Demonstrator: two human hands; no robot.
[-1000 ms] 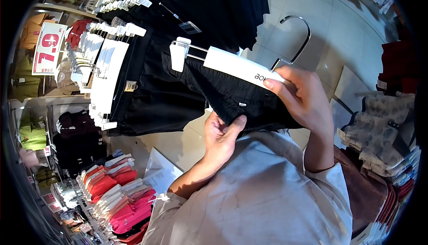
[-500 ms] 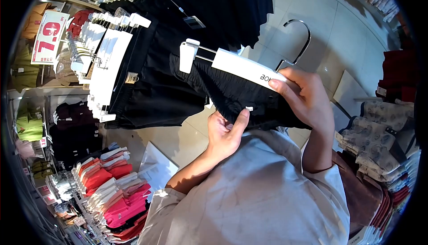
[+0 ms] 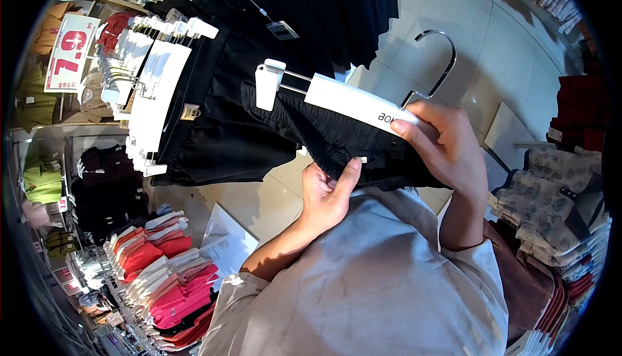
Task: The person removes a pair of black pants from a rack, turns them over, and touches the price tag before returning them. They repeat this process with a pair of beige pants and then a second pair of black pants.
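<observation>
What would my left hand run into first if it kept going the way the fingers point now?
The left hand points up into the black garment clipped on the white hanger; its thumb already lies on the fabric, so cloth comes first. Beyond that, probably the hanger bar, though depth is unclear.

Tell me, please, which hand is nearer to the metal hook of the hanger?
The right. The right hand grips the white hanger bar just below the metal hook; the left hand sits lower, pinching the black garment from underneath.

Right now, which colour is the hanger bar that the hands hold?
White, with a metal hook; the hanger bar shows best in the head view.
</observation>
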